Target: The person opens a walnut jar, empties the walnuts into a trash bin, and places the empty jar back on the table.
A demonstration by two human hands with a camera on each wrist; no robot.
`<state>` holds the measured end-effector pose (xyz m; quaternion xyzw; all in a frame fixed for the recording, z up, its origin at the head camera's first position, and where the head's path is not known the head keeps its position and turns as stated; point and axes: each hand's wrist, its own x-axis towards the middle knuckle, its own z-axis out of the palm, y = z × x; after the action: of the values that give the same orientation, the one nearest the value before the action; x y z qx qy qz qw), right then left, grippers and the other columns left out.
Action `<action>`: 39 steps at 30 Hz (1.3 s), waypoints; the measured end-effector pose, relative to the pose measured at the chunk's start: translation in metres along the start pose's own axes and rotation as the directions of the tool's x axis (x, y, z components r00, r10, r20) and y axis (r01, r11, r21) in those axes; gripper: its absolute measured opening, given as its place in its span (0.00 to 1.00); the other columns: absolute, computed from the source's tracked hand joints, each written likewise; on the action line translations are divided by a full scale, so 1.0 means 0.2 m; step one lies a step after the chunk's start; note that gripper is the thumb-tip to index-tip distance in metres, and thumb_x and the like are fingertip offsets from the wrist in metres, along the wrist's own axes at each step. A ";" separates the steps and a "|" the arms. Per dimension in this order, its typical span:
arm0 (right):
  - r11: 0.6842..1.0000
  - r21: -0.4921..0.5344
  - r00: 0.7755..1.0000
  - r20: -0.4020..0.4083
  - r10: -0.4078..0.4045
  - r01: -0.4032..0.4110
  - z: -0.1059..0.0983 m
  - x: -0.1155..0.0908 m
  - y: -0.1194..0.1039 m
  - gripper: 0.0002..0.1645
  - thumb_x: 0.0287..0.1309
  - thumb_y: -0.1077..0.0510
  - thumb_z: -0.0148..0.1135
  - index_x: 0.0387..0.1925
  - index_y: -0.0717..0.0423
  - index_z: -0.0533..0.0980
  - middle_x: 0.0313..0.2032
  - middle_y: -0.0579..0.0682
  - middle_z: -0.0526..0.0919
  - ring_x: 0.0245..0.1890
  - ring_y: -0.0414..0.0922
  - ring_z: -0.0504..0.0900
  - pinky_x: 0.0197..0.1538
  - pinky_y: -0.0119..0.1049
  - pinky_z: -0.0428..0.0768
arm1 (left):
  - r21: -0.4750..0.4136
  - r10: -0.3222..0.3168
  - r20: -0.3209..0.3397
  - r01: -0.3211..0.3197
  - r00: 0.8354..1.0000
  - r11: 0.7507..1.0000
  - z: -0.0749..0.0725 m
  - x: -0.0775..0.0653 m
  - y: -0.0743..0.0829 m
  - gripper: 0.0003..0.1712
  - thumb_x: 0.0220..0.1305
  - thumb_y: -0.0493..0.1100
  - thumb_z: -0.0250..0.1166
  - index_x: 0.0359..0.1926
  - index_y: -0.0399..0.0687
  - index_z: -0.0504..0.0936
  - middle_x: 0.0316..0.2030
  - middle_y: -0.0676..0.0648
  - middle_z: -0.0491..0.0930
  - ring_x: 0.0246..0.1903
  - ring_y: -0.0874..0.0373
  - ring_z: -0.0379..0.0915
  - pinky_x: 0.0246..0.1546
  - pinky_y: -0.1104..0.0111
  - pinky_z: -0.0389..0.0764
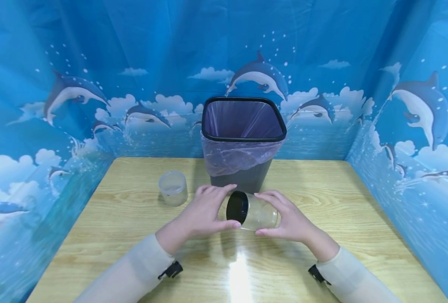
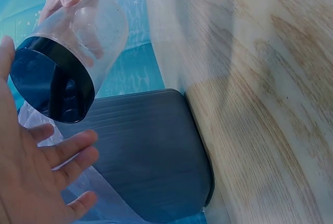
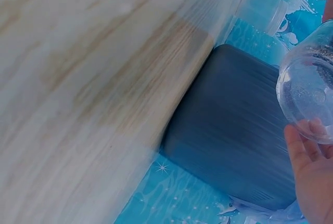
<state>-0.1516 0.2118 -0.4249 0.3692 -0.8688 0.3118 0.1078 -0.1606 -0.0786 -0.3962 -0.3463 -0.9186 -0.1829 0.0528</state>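
Note:
A clear jar [image 1: 262, 213] with a black lid [image 1: 237, 207] is held on its side above the table, the lid facing left. My right hand [image 1: 290, 216] grips the jar's body between thumb and fingers, near its base. Around the lid, my left hand [image 1: 205, 212] is spread, thumb on the near side and fingers on the far side. In the left wrist view, its fingers [image 2: 70, 153] stand apart from the lid [image 2: 52, 86]; whether the thumb touches it I cannot tell. The jar's bottom [image 3: 309, 94] shows in the right wrist view.
Behind the hands stands a dark trash bin [image 1: 243, 179] with a black rim and a pinkish plastic liner [image 1: 239, 155]. A small translucent cup [image 1: 173, 189] sits left of the bin on the wooden table [image 1: 133, 235]. Blue dolphin-print curtains [image 1: 163, 50] enclose the back and sides.

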 end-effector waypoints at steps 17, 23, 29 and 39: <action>1.000 0.010 1.000 0.002 0.014 -0.014 0.00 0.00 0.00 0.56 0.42 0.39 0.81 0.71 0.46 0.66 0.62 0.46 0.71 0.61 0.49 0.73 0.59 0.57 0.76 | -0.023 -0.071 0.072 0.073 0.995 0.997 0.01 0.02 0.01 0.55 0.55 0.79 0.60 0.74 0.53 0.62 0.37 0.58 0.78 0.40 0.60 0.73 0.58 0.55 0.62; 1.000 0.006 1.000 0.006 0.010 -0.010 0.00 0.00 0.01 0.56 0.43 0.38 0.80 0.72 0.43 0.65 0.63 0.46 0.71 0.62 0.48 0.73 0.60 0.56 0.75 | -0.053 -0.039 0.060 0.043 0.997 0.998 0.01 0.02 0.00 0.54 0.54 0.76 0.64 0.74 0.54 0.62 0.40 0.56 0.80 0.43 0.60 0.72 0.57 0.56 0.61; 1.000 -0.010 1.000 0.002 0.008 -0.008 0.01 0.00 0.01 0.56 0.43 0.38 0.80 0.72 0.43 0.65 0.63 0.47 0.71 0.61 0.49 0.73 0.60 0.56 0.75 | -0.049 -0.009 0.062 0.012 0.998 0.999 0.01 0.02 -0.02 0.58 0.53 0.77 0.65 0.76 0.55 0.58 0.47 0.56 0.79 0.53 0.57 0.69 0.57 0.56 0.61; 1.000 -0.010 1.000 -0.014 0.011 -0.011 0.00 0.01 0.00 0.56 0.42 0.38 0.80 0.71 0.47 0.66 0.63 0.48 0.71 0.60 0.51 0.74 0.58 0.58 0.76 | -0.003 0.070 0.051 -0.070 0.996 0.998 -0.01 0.02 -0.03 0.60 0.52 0.79 0.63 0.78 0.59 0.55 0.63 0.50 0.74 0.61 0.54 0.66 0.58 0.52 0.63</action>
<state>-0.1531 0.2114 -0.4249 0.3619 -0.8716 0.3105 0.1139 -0.1676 -0.0804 -0.3947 -0.3828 -0.9068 -0.1728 0.0356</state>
